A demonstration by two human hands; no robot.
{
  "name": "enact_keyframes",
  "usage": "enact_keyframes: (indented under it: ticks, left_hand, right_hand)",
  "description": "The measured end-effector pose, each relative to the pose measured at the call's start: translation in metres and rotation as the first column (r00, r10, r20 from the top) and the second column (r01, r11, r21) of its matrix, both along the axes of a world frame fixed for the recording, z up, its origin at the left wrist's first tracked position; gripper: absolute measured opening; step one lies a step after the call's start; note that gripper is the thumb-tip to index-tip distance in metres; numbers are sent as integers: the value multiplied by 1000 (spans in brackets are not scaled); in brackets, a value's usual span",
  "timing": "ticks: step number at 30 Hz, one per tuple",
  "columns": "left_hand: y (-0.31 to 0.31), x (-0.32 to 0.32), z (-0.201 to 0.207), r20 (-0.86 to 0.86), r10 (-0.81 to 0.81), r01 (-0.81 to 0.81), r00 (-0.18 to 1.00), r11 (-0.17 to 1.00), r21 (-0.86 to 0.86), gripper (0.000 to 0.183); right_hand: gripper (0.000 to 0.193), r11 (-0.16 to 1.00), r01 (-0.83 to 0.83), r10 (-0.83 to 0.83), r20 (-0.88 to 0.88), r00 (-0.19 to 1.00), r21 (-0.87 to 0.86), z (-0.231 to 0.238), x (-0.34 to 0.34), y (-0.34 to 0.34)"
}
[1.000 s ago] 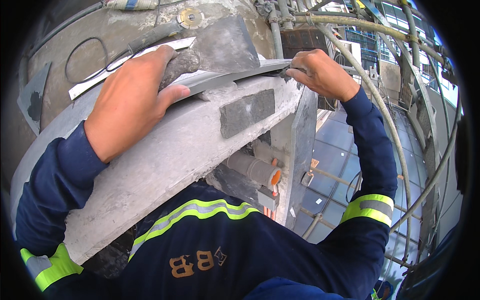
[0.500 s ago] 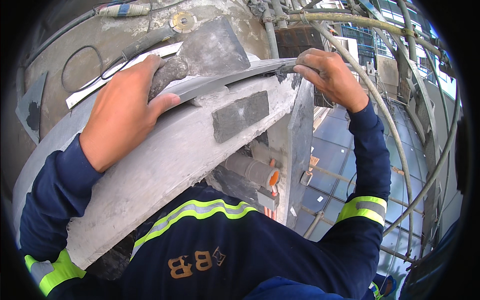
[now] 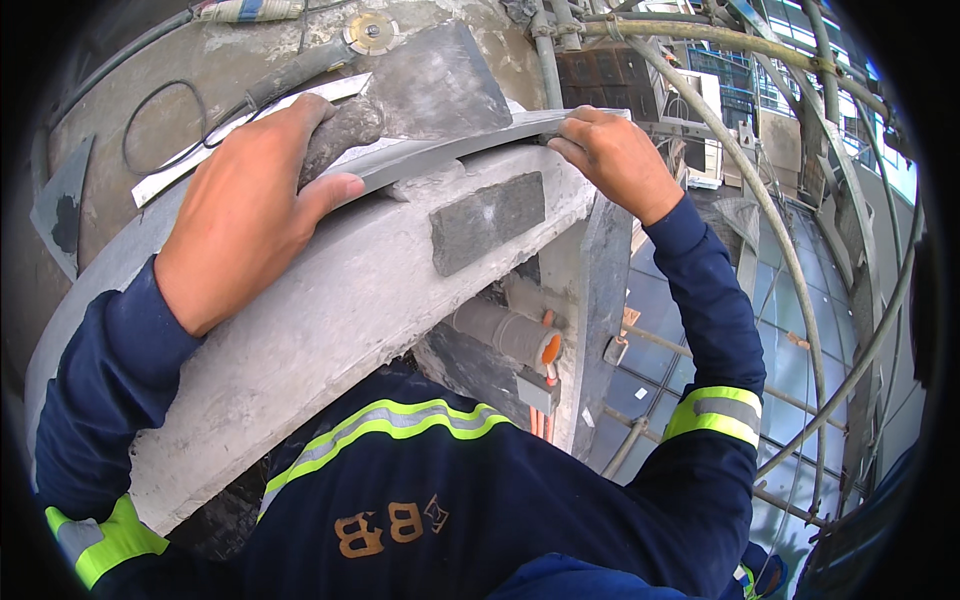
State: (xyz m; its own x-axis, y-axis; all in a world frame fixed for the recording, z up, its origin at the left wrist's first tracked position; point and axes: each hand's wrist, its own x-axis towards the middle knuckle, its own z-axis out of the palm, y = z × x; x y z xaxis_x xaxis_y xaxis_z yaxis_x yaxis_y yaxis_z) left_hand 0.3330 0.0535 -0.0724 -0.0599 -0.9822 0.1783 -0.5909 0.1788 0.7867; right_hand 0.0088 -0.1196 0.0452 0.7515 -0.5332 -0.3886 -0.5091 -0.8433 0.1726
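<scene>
- While both hands work along the top of the pale concrete ledge [image 3: 330, 320], a long grey straightedge [image 3: 440, 152] lies flat on that ledge's upper edge, running from one hand to the other.
- Left hand [image 3: 245, 215]: it is closed over the near end of the straightedge, thumb pressed on the strip's front edge and fingers curled over its back; a lump of grey mortar [image 3: 340, 135] sits under the fingertips, on top of the ledge.
- Right hand [image 3: 615, 160]: it pinches the far end of the straightedge at the ledge's outer corner, fingers on top; the thumb is hidden, so how firmly it clamps cannot be told.
- Handling, as a judgement: the strip looks thin, stiff and light, probably metal. It should resist bending along its length yet twist easily if held at one end only, so a hold near each end, as now, suits it. Wet mortar may make its faces slick.
- A dark stone tile [image 3: 487, 222] is set in the front face of the ledge, just below the straightedge.
- Behind the ledge, a broad steel trowel [image 3: 430, 80] rests on the rough slab, with an angle grinder [image 3: 330, 50] and its black cable beside it.
- Below the ledge's outer end, a grey conduit with an orange cap [image 3: 510, 335] juts out; beyond it scaffold tubes [image 3: 760, 210] curve away over a long drop.
</scene>
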Motion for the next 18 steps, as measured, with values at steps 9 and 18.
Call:
enact_keyframes:
  ticks: [9,18]
  left_hand:
    - [-1,2,12,-27,-38,41,999,991,127,50]
    - [-1,4,13,-39,-40,47,998,984,172,50]
  right_hand:
    - [24,995,43,-49,66,997,88,37,11,-18]
    - [21,985,25,-37,70,997,168,55,-1,-10]
